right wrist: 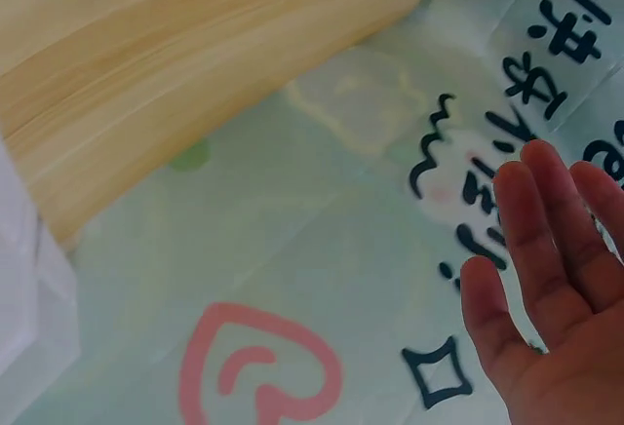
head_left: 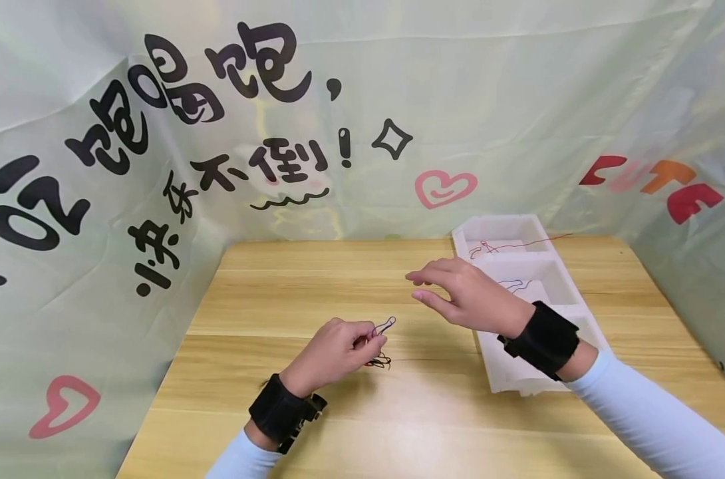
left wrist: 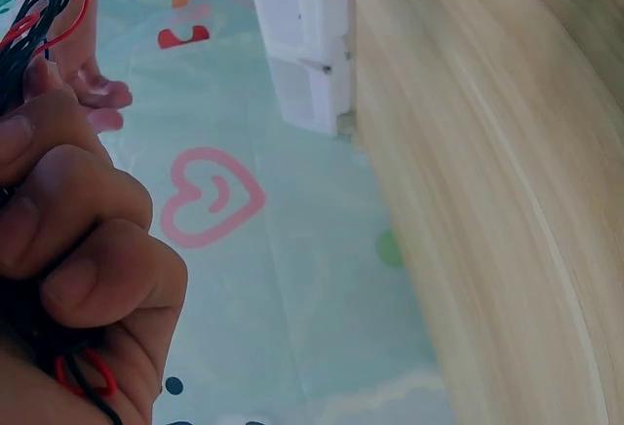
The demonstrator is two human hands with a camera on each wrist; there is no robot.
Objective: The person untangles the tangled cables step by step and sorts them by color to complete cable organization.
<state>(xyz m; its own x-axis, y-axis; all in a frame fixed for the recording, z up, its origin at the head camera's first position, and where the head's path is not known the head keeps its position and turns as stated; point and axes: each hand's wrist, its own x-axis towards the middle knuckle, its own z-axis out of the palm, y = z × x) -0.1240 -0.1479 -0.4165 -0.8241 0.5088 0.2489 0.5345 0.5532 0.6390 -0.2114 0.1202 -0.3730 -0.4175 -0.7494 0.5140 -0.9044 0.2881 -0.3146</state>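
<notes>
Cloth (head_left: 63, 332) printed with a pink heart walls the left side of the wooden table (head_left: 261, 286). Right of it, the left hand (head_left: 335, 352) reaches in from near left, fingers curled and thumb pinching a wire bundle (left wrist: 29, 30) above the table. The bundle's long axis runs through the fist; its dark-blue loop (head_left: 390, 322) points far and right, while black and red strands show on its near side. Only the left wrist view shows strands also coming out past the little finger.

Farther right, the right hand (head_left: 467, 293) hovers with its fingers pointing left, thumb apart from them. The right wrist view alone shows its bare palm, the fingers extended and slightly spread.

At right, a white tray (head_left: 563, 286) stretches from far to near. Its far compartment has red wire (head_left: 488, 247), whose tail crosses the right rim; the middle one holds blue wire (head_left: 511, 283).
</notes>
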